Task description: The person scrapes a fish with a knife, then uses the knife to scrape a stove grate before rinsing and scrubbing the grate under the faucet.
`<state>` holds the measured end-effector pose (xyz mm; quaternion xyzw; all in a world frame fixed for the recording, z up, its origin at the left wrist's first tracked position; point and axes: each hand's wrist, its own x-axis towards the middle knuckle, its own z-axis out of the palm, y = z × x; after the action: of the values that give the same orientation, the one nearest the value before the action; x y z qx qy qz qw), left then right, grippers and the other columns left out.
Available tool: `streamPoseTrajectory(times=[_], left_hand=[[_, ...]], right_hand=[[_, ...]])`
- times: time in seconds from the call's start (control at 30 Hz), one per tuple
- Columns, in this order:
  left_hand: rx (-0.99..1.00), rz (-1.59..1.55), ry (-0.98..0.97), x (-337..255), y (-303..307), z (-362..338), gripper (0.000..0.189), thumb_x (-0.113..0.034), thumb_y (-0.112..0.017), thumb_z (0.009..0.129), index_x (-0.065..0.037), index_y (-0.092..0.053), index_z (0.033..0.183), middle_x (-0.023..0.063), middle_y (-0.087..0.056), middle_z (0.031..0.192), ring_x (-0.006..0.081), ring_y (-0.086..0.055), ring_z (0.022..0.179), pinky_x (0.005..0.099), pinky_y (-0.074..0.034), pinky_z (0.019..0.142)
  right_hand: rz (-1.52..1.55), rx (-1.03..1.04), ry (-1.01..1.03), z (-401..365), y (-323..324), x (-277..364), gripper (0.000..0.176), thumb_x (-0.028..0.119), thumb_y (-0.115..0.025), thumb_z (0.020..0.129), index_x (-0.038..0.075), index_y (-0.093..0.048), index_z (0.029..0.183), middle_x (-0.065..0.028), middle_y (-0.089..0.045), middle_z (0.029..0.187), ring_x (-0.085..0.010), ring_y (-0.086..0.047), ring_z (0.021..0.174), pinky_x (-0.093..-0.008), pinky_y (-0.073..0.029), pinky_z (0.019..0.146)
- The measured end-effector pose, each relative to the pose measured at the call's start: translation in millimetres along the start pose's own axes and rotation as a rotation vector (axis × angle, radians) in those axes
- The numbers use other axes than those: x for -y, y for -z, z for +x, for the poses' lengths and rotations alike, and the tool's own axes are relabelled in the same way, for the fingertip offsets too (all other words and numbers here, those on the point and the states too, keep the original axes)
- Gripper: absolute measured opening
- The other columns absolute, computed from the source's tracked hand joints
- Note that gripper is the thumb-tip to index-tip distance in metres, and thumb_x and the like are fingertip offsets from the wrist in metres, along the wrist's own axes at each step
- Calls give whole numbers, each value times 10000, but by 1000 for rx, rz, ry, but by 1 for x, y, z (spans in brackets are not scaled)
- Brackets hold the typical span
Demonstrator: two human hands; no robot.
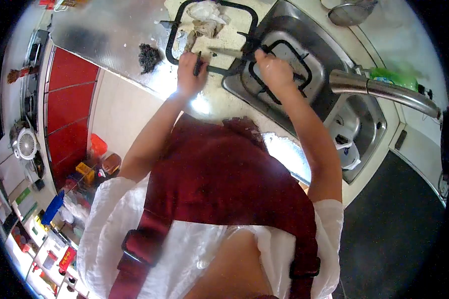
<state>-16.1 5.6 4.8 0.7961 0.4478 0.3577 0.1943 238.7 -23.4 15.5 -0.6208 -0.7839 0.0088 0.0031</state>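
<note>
My left hand (190, 77) is closed around the near-left part of a black stove grate (257, 22), beside one of its prongs. The grate lies on the pale counter, partly over the sink edge. My right hand (275, 72) grips the handle of a knife (228, 52). Its blade points left across the inside of the grate, toward my left hand. Crumpled, soiled cloth or tissue (207, 21) lies within the frame of the grate. A second black grate (308, 67) rests in the larger sink basin (284, 30).
A dark scouring pad (149, 58) sits on the metal surface (102, 30) to the left. The faucet (384, 89) reaches over the sink from the right. A smaller basin (371, 122) holds a white item. A strainer (348, 14) and a green bottle (394, 78) stand behind.
</note>
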Motion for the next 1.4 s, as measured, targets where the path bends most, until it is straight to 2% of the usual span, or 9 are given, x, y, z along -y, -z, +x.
streamPoseTrajectory(times=[0.1, 0.2, 0.43, 0.53, 0.73, 0.9, 1.07, 1.2, 1.4], left_hand=[[8, 38, -2, -3, 1, 2, 128, -5, -607, 701, -17, -513, 786, 181, -502, 787, 395, -470, 802, 461, -392, 767], [9, 38, -15, -3, 1, 4, 135, -9, -610, 700, -15, -511, 791, 182, -502, 790, 393, -468, 802, 457, -383, 730], [40, 13, 26, 1, 2, 3, 146, -7, -611, 690, -19, -512, 796, 178, -507, 794, 390, -473, 809, 445, -392, 768], [82, 7, 2, 5, 1, 4, 143, -3, -602, 687, -22, -513, 798, 175, -506, 790, 385, -478, 816, 441, -395, 773], [25, 16, -14, 1, -1, 3, 140, -11, -599, 689, -20, -515, 801, 179, -504, 791, 388, -481, 814, 451, -396, 808], [7, 13, -37, 6, -3, 1, 149, -15, -600, 691, -15, -521, 818, 178, -501, 793, 390, -480, 810, 457, -397, 806], [-2, 12, -58, 2, -1, 3, 138, -10, -602, 689, -16, -529, 805, 179, -500, 792, 389, -480, 796, 453, -397, 783], [16, 22, -44, 4, -2, 3, 137, -2, -604, 681, -15, -529, 795, 180, -500, 792, 390, -479, 789, 452, -395, 776], [34, 14, -31, 7, -1, 3, 149, 3, -604, 681, -11, -526, 807, 184, -497, 785, 393, -476, 786, 452, -396, 783]], right_hand=[[5, -54, -92, 13, -5, -19, 41, 91, -481, 824, 67, -489, 857, -126, -607, 641, -292, -641, 578, -395, -515, 472], [-28, -52, -120, 7, 2, -6, 43, 94, -482, 824, 66, -488, 857, -130, -607, 642, -297, -645, 588, -403, -522, 478], [-26, -56, -105, 14, 2, -9, 44, 100, -497, 814, 72, -501, 848, -131, -632, 700, -265, -653, 600, -383, -525, 479], [19, -125, -122, 11, -1, 1, 69, 88, -502, 806, 53, -479, 861, -139, -608, 667, -302, -642, 578, -392, -521, 463], [-24, -22, -153, 13, 1, -9, 60, 99, -490, 828, 58, -486, 872, -133, -636, 695, -285, -655, 605, -411, -535, 521], [168, 41, -107, 2, 20, 0, 112, 122, -510, 835, 48, -458, 902, -167, -611, 778, -303, -643, 680, -433, -511, 536], [6, -158, 65, -2, 33, -16, 97, 117, -515, 818, 76, -452, 878, -123, -567, 773, -275, -622, 711, -392, -509, 537], [-89, -176, 3, 2, 17, -22, 95, 123, -513, 811, 82, -451, 870, -92, -538, 726, -268, -610, 676, -373, -514, 537], [58, -21, -102, 7, 6, -21, 112, 167, -503, 847, 75, -455, 890, -135, -598, 803, -317, -631, 718, -395, -520, 559]])
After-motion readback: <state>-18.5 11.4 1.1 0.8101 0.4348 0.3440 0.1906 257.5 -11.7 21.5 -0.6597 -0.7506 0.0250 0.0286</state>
